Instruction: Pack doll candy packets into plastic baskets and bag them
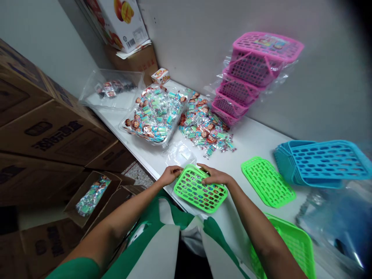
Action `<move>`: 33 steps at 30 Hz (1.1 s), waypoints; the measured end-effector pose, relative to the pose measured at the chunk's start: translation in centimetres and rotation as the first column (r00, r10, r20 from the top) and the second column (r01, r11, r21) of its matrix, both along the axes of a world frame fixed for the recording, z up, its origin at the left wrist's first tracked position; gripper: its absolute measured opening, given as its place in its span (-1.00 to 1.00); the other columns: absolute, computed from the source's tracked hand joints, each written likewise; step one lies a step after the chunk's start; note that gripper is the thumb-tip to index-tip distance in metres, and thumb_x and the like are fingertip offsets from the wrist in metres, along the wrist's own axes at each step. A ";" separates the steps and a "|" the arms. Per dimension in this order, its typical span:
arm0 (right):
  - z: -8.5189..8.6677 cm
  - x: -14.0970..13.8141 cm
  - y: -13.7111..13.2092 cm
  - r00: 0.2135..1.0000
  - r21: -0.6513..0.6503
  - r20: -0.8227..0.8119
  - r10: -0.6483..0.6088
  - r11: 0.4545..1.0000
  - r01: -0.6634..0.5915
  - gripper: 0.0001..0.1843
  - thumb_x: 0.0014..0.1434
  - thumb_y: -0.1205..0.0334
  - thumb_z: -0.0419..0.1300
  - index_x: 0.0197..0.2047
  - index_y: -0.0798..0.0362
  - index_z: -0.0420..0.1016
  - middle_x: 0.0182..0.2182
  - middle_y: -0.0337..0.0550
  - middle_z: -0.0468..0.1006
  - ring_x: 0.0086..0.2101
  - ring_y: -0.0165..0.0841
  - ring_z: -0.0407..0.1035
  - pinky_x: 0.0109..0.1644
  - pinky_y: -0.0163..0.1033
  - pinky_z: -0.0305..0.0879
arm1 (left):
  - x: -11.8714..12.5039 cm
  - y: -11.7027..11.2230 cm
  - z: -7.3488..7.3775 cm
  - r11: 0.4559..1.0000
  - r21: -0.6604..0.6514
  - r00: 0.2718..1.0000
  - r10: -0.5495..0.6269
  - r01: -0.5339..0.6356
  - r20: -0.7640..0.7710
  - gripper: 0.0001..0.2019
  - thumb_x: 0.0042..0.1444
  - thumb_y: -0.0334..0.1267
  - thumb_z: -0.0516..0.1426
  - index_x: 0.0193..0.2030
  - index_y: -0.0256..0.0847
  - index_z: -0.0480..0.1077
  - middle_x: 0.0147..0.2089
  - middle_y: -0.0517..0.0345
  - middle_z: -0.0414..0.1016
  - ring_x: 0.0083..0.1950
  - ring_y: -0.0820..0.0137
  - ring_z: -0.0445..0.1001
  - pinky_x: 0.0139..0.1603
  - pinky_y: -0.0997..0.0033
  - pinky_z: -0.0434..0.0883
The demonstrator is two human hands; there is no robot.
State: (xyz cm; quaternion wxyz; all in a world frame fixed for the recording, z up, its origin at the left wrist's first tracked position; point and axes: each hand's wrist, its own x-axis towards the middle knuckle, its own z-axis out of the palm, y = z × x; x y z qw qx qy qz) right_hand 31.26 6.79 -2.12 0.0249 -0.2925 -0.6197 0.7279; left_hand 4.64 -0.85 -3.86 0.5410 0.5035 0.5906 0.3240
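Note:
A green plastic basket [200, 192] with its holed lid on top sits at the table's front edge; colourful contents show through the holes. My left hand [171, 175] grips its far left corner, fingers bent at the rim. My right hand [214, 175] holds the far edge, with fingers curled over the lid. Just beyond the basket lies a clear plastic bag [180, 153]. Farther off, a clear tray [154, 116] is heaped with small doll-printed packets, and more loose packets [206, 126] spread beside it.
Pink baskets [247, 77] stand stacked against the wall. At right are a green lid [267, 181], stacked blue baskets [316, 162] and a green basket [296, 240]. Cartons [52, 128] line the left, with an open box of packets [93, 195]. A fruit-printed box [122, 23] stands behind.

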 end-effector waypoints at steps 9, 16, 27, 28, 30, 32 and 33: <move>-2.0 -0.9 1.6 0.993 -0.069 0.083 0.085 0.994 -0.079 -0.12 -0.04 0.05 0.33 0.32 -0.07 0.11 0.12 -0.17 0.39 -0.03 -0.17 0.38 0.06 -0.12 0.33 | -0.2 -0.2 0.7 0.997 0.073 0.984 0.042 -0.030 -0.175 -0.72 0.11 -0.14 0.07 -0.26 -0.25 0.54 -0.39 0.12 0.53 -0.36 0.40 0.43 -0.33 0.44 0.35; -2.2 -0.4 0.5 0.991 -0.170 0.131 -0.016 0.985 0.039 -0.19 0.00 0.01 0.29 0.29 -0.07 0.15 -0.01 -0.16 0.49 -0.12 -0.19 0.44 -0.02 -0.10 0.38 | 1.8 -1.7 3.6 0.937 0.338 0.749 0.160 0.090 -0.643 -0.73 0.20 -0.23 -0.01 -0.10 -0.19 0.48 -0.26 0.00 0.47 -0.20 0.28 0.39 -0.12 0.30 0.27; -0.5 -0.9 -2.6 0.960 -0.204 0.051 -0.276 0.938 0.280 -0.34 0.01 0.09 0.28 0.19 -0.06 0.27 -0.07 -0.19 0.53 -0.17 -0.22 0.45 -0.03 -0.12 0.37 | 3.2 -2.1 3.9 0.692 0.410 0.555 0.018 0.593 -0.832 -0.76 0.21 -0.31 -0.02 -0.11 -0.20 0.44 -0.32 0.01 0.44 -0.26 0.31 0.35 -0.20 0.27 0.25; -0.5 -0.9 -2.8 0.951 -0.229 0.031 -0.309 0.923 0.308 -0.33 0.01 0.09 0.28 0.20 -0.05 0.26 -0.09 -0.18 0.54 -0.17 -0.22 0.46 -0.05 -0.12 0.38 | 3.2 -2.1 3.8 0.673 0.443 0.587 0.016 0.592 -0.809 -0.75 0.22 -0.30 -0.02 -0.06 -0.21 0.43 -0.33 0.02 0.43 -0.26 0.32 0.36 -0.18 0.25 0.26; -0.4 -1.1 -3.3 0.930 -0.276 0.001 -0.368 0.894 0.354 -0.29 0.02 0.09 0.28 0.23 -0.04 0.20 -0.15 -0.17 0.56 -0.20 -0.22 0.47 -0.10 -0.11 0.39 | 3.3 -2.1 3.8 0.656 0.532 0.674 0.048 0.535 -0.737 -0.69 0.24 -0.28 -0.03 0.07 -0.22 0.35 -0.33 0.05 0.44 -0.26 0.33 0.38 -0.10 0.20 0.29; -0.3 -1.2 -3.9 0.908 -0.303 -0.021 -0.419 0.868 0.393 -0.24 0.01 0.09 0.29 0.25 -0.04 0.15 -0.20 -0.17 0.56 -0.24 -0.22 0.48 -0.14 -0.10 0.40 | 3.3 -2.1 4.0 0.665 0.605 0.744 0.109 0.438 -0.659 -0.63 0.25 -0.30 -0.05 0.19 -0.22 0.24 -0.30 0.06 0.45 -0.25 0.33 0.39 -0.05 0.18 0.29; -0.2 -1.4 -4.2 0.895 -0.310 -0.035 -0.444 0.856 0.412 -0.23 0.00 0.08 0.30 0.25 -0.04 0.14 -0.23 -0.18 0.56 -0.27 -0.23 0.48 -0.15 -0.10 0.40 | 3.2 -2.1 4.2 0.682 0.625 0.755 0.162 0.380 -0.636 -0.61 0.25 -0.30 -0.04 0.21 -0.21 0.21 -0.27 0.05 0.46 -0.22 0.32 0.40 -0.03 0.16 0.29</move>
